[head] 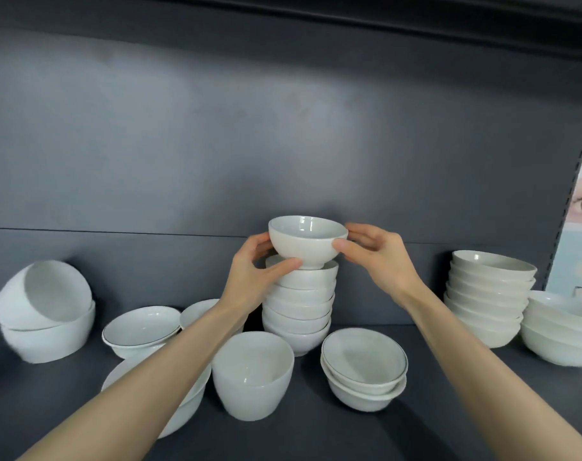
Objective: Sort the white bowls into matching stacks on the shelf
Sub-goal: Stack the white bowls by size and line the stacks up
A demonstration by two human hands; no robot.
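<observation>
– Our forearms come in from the bottom edge, so where do we have the bowl?

– Up at the back of the shelf (432, 410). Our left hand (256, 277) curls thumb and fingers round the lower side of the small footed bowl (304, 242), and our right hand (379, 257) pinches its far side, thumb in front and fingers behind the rim. Its foot sits right at the top of the centre stack (299, 314) (seated or just above it, we cannot tell).

– How far along are we?

– Roughly halfway, we judge. The centre stack looks matched, and so does the tall stack on the right (486, 294), with a wider pile (555, 331) beside it at the edge.

– And what is left?

– Plenty near us. A deep plain bowl (253, 374) stands alone in front, two dark-rimmed bowls (366, 371) are nested just right of it, and another rimmed bowl (141, 327) lies apart on the left. Two big bowls (46, 314) sit at the far left, the upper one tipped on its side. A further bowl (189, 404) is half hidden under our left arm.
</observation>
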